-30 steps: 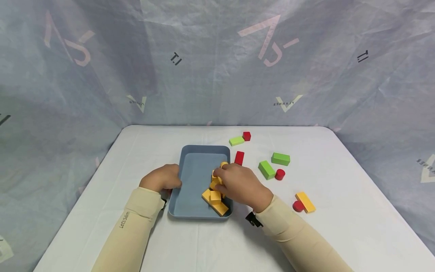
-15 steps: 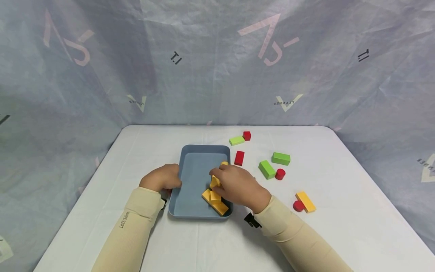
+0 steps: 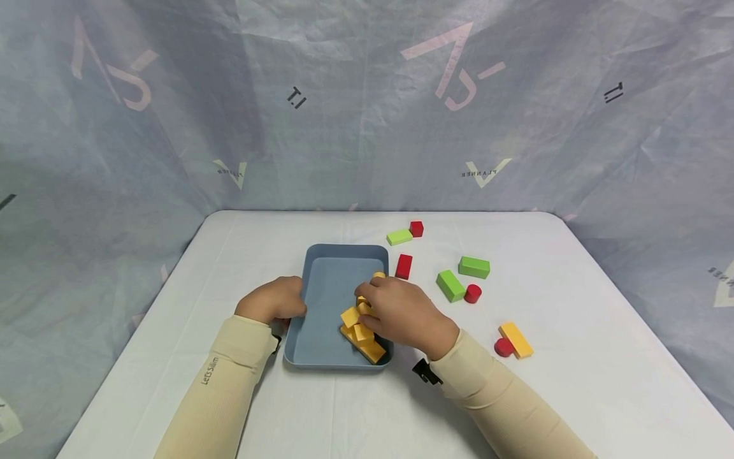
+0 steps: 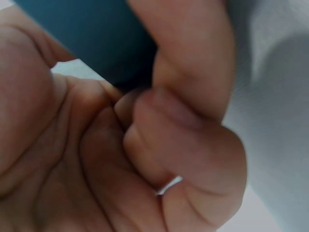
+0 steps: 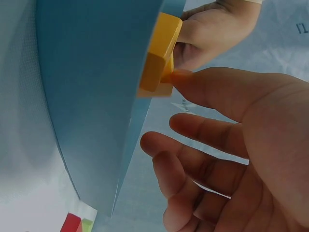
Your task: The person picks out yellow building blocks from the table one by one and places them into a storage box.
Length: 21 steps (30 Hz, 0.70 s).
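My left hand (image 3: 276, 299) grips the left wall of a blue-grey tray (image 3: 321, 363); in the left wrist view its fingers curl at the tray's wall (image 4: 91, 34). Over the tray's right side is my right hand (image 3: 404, 312), above a heap of yellow blocks. In the right wrist view its thumb touches a yellow block (image 5: 161, 50), while the other fingers are apart from it and loosely bent. Below the hand a yellow cube (image 3: 364, 333) rests on a long yellow block (image 3: 369, 349). A tilted yellow block (image 3: 350, 317) lies just left of the fingertips. The palm hides part of the heap.
Right of the tray lie a red block (image 3: 404, 267), two green blocks (image 3: 450, 285) and a red cylinder (image 3: 473, 294). Farther back are a light green block (image 3: 399, 237) and a red cube (image 3: 417, 229). A yellow block (image 3: 515, 340) leans on a red cylinder (image 3: 504, 347).
A yellow block under my right fingertips has shifted left and toward me, onto the heap's left side. My right hand has moved only slightly; the left hand and tray stay put.
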Available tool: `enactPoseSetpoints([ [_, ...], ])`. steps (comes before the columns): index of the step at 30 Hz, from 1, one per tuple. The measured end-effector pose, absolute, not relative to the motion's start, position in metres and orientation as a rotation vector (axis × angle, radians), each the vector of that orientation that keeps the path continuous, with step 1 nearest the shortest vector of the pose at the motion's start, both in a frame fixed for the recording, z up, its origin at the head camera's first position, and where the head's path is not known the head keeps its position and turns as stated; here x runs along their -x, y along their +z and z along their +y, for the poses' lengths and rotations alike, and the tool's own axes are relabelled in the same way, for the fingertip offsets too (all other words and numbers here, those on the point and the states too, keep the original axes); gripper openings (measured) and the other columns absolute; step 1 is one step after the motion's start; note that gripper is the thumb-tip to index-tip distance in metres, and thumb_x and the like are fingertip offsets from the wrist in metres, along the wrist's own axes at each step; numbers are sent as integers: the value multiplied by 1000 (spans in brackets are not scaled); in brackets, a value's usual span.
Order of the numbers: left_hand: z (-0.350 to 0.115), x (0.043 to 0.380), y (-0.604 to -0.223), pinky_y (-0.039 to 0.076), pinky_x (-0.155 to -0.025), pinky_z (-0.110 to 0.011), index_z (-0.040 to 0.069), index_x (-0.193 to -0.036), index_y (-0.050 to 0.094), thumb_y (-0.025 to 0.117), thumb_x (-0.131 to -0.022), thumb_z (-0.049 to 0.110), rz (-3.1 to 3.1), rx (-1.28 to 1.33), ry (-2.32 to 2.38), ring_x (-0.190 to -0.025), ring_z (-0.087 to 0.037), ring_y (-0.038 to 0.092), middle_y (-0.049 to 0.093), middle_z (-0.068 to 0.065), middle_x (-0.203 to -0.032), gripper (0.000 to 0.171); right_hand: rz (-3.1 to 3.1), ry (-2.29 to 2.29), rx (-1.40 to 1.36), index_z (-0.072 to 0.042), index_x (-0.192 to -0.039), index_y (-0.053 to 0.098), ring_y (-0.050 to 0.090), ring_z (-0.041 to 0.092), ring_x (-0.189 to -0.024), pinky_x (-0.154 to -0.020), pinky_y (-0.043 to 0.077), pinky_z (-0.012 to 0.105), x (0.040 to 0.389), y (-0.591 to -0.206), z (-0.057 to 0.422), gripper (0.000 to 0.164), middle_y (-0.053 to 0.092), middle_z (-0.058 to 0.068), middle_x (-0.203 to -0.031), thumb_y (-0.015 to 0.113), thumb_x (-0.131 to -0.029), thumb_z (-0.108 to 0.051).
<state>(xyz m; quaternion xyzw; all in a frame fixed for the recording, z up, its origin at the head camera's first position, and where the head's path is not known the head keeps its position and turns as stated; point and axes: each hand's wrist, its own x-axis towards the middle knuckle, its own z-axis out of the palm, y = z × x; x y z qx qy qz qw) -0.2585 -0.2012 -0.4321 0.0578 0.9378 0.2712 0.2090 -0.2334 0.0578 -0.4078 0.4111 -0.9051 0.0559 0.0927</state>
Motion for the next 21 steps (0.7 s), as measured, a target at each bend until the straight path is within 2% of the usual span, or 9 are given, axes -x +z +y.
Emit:
enactPoseSetpoints([
  [8, -201, 259, -434, 52, -43, -41, 1, -84, 57, 50, -70, -6, 2611, -156, 747, -49, -27, 58, 61, -13, -64, 17, -2698, 181, -1218, -17, -106, 65, 47, 5, -68, -56, 47, 22, 233, -407, 58, 32, 58, -7, -87, 72, -80, -35],
  [21, -201, 258, -432, 52, -42, -41, 1, -80, 56, 50, -69, -7, 2614, -171, 759, -48, -27, 58, 61, -13, -63, 15, -2701, 166, -1208, -19, -102, 66, 45, 4, -67, -53, 45, 22, 231, -407, 59, 28, 56, -9, -85, 72, -80, -35],
])
